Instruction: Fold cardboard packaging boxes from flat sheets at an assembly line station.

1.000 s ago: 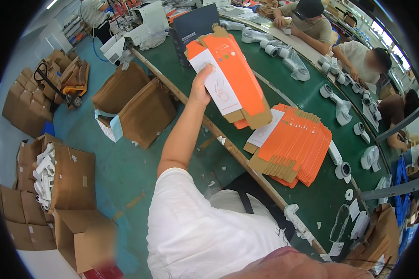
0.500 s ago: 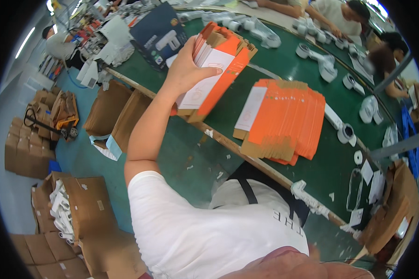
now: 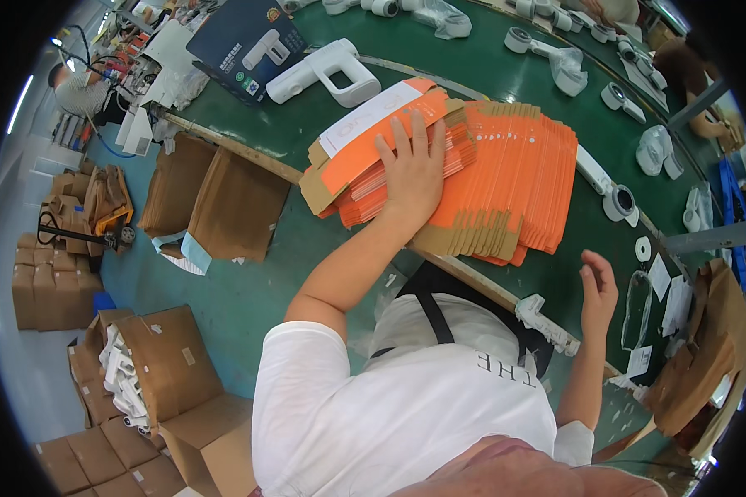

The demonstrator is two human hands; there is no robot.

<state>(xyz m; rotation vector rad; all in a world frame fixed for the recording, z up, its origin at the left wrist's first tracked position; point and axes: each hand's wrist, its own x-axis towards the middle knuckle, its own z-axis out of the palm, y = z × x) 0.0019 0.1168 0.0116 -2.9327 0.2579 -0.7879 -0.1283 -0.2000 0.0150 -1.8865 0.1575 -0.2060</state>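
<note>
Orange flattened cartons [image 3: 348,168] are laid on the green worktop [image 3: 481,70] in two piles, close against each other: a smaller pile, slanted, under the left hand [image 3: 413,176], and a larger pile [image 3: 526,178], fanned out just to its right. The left hand is spread palm down on the upper face of the smaller pile; four extended fingers are seen, the thumb being hidden, and the cartons are touched rather than visibly gripped. The right hand [image 3: 597,290] is held near the front edge of the worktop, well apart from both piles, with fingers loosely bent and nothing grasped.

One dark blue box [image 3: 240,54] is stood on the worktop, and one white handheld device [image 3: 307,70] is laid just beside it. One brown carton [image 3: 174,352] on the floor is filled with white parts [image 3: 124,385], piled in its open top. Next to it one open carton [image 3: 228,451] is placed, and beside the worktop one more brown box [image 3: 236,203] is set with its flaps up. Across the worktop, part of one white device is covered by a clear bag [image 3: 569,73].

At the right, one white ring [image 3: 643,248] and three white sheets [image 3: 659,277] are counted. Individual orange cartons are overlapped so tightly that perhaps a dozen or more are present in the larger pile.
</note>
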